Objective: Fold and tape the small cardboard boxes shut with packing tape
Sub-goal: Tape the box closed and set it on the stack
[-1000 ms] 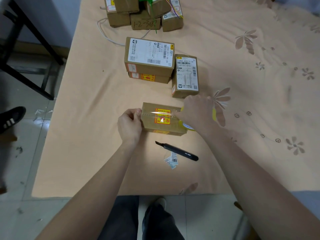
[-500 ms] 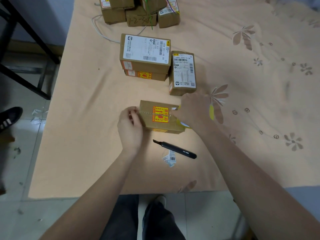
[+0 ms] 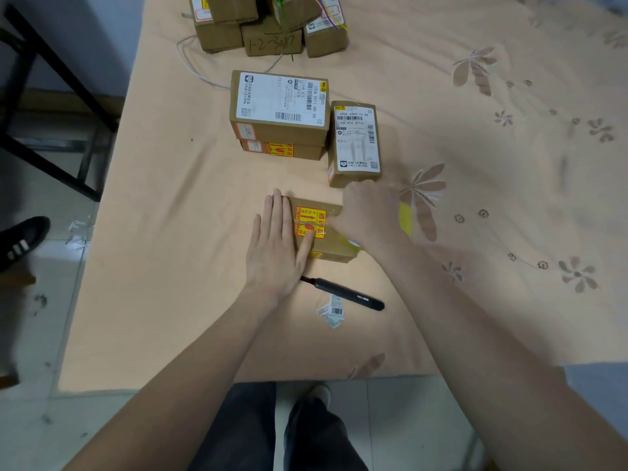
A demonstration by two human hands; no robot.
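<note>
A small cardboard box [image 3: 328, 244] with a yellow and red sticker lies on the peach cloth near the front. A strip of clear tape crosses its top. My left hand [image 3: 277, 246] lies flat, fingers straight, pressing on the box's left end. My right hand [image 3: 368, 215] is at the box's right end, blurred, closed around a yellow-cored roll of packing tape [image 3: 404, 220] that is mostly hidden under it.
A black utility knife [image 3: 343, 294] and a torn label scrap [image 3: 331, 312] lie just in front of the box. Two stacked labelled boxes [image 3: 278, 113] and a third [image 3: 355, 144] stand behind. More boxes [image 3: 272, 25] are piled at the far edge. The table's left edge [image 3: 102, 232] drops to the floor.
My left hand has opened from gripping the box's left end to lying flat on its top. The right hand has stayed at the right end with the tape roll.
</note>
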